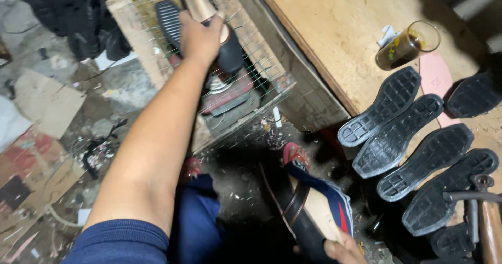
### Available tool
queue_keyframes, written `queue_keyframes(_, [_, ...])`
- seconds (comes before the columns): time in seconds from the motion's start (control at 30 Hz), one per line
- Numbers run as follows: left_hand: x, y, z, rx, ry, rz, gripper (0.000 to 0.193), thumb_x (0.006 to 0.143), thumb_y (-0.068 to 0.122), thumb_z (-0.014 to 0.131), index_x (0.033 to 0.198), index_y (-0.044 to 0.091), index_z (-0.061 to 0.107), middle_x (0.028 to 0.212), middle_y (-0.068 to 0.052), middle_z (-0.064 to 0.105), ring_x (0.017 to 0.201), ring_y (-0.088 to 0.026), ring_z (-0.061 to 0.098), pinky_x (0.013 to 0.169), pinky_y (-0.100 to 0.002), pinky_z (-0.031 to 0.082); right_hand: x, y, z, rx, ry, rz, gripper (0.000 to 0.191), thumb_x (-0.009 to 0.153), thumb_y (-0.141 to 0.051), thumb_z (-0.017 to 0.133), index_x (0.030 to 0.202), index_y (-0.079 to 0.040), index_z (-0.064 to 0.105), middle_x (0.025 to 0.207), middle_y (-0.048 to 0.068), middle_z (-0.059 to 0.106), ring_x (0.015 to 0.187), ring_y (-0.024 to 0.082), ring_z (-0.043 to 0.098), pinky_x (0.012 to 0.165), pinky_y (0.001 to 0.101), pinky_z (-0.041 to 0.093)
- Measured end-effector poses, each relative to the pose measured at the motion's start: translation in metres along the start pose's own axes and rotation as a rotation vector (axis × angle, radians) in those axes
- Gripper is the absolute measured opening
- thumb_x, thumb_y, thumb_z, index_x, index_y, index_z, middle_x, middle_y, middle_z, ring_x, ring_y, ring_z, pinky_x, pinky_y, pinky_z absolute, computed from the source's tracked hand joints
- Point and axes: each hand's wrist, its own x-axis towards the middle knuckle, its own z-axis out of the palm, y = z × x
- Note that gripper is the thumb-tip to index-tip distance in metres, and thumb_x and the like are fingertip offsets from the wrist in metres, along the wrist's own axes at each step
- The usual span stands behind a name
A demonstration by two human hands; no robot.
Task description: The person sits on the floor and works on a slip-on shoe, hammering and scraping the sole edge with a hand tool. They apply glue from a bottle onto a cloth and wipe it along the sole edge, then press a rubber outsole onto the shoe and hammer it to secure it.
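My left hand (200,36) is stretched out over a wire-mesh crate (251,49) and grips a black shoe on a wooden last (230,52) that rests on the mesh. A loose black ribbed sole (167,19) lies on the mesh just left of that hand. At the bottom edge my right hand (342,251) holds a black shoe with a tan inside (308,217) over my lap. A blue and red piece (334,201) lies right beside it; I cannot tell what it is.
Several black soles (402,138) lie tread-up in a row along the wooden table's (334,29) edge. A glass of dark drink (408,45), a pink insole (436,76) and a hammer (483,211) lie nearby. Cardboard scraps (47,102) litter the floor at left.
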Motion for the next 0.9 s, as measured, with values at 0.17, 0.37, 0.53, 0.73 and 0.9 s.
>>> queue_keyframes(0.17, [0.025,-0.01,0.021,0.093,0.107,-0.092,0.068,0.083,0.046,0.076,0.121,-0.003,0.048,0.112,-0.025,0.068,0.104,-0.041,0.067,0.093,-0.046,0.05,-0.004,0.007,-0.021,0.076,-0.008,-0.056,0.073,0.085,-0.022,0.063,0.148,0.008,0.04,0.13,0.028,0.066,0.113,0.036,0.07,0.091,0.0424,0.057])
queue_keyframes(0.37, [0.016,-0.053,-0.018,-1.042,0.024,-0.05,0.036,0.095,0.024,0.063,0.119,-0.003,0.061,0.113,-0.02,0.071,0.104,-0.033,0.071,0.095,-0.048,0.057,-0.013,0.011,-0.011,0.143,-0.13,-0.077,0.07,0.083,-0.015,0.059,0.147,0.009,0.043,0.128,0.027,0.069,0.113,0.034,0.071,0.095,0.0405,0.054])
queue_keyframes(0.53, [-0.084,-0.099,-0.099,-1.526,-0.174,-0.122,0.053,0.101,0.033,0.045,0.144,0.004,0.054,0.138,-0.01,0.065,0.127,-0.024,0.062,0.113,-0.038,0.047,0.021,-0.021,0.039,-0.076,0.065,-0.111,0.071,0.077,-0.005,0.06,0.146,0.005,0.046,0.13,0.017,0.068,0.118,0.025,0.067,0.099,0.0369,0.051])
queue_keyframes(0.73, [-0.237,-0.125,-0.159,-0.853,-0.274,-0.684,0.056,0.103,0.04,0.038,0.142,0.005,0.057,0.118,-0.015,0.068,0.098,-0.023,0.062,0.088,-0.035,0.05,0.177,-0.105,0.124,-0.756,0.184,-0.534,0.067,0.083,-0.007,0.057,0.149,0.001,0.049,0.142,0.009,0.062,0.127,0.016,0.057,0.108,0.0278,0.042])
queue_keyframes(0.9, [-0.302,-0.198,-0.194,-1.541,-0.549,-0.738,0.08,0.094,0.058,0.052,0.138,-0.008,0.045,0.111,-0.025,0.067,0.088,-0.035,0.068,0.075,-0.047,0.055,0.289,-0.145,0.212,-0.945,0.158,-0.758,0.061,0.088,-0.014,0.061,0.148,-0.004,0.052,0.13,0.01,0.069,0.114,0.017,0.063,0.099,0.0281,0.048])
